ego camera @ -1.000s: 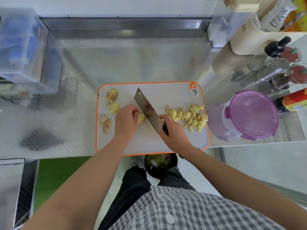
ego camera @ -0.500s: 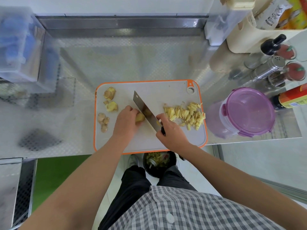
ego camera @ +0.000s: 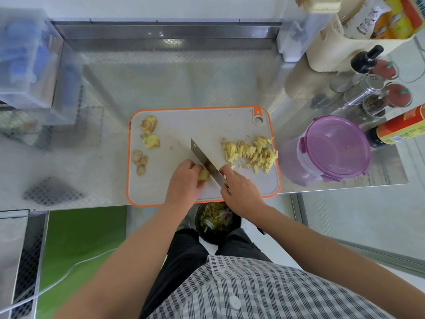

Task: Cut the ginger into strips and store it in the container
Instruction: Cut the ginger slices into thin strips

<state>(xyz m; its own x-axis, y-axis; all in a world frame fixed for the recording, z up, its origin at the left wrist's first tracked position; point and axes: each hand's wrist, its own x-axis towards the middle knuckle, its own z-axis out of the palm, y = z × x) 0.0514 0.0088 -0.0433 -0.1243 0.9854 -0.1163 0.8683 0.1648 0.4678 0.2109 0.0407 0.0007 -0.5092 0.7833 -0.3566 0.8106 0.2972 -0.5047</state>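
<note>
Near edge of cutting board [ego camera: 207, 125]: left hand [ego camera: 184, 180] pins ginger piece [ego camera: 203, 174]; right hand [ego camera: 239, 192] grips cleaver [ego camera: 205, 163], blade against it. Slicing step. Cut strips [ego camera: 250, 154] heaped right; uncut chunks [ego camera: 147, 141] left. Lidded container [ego camera: 333, 146] just right of board, likely next.
</note>
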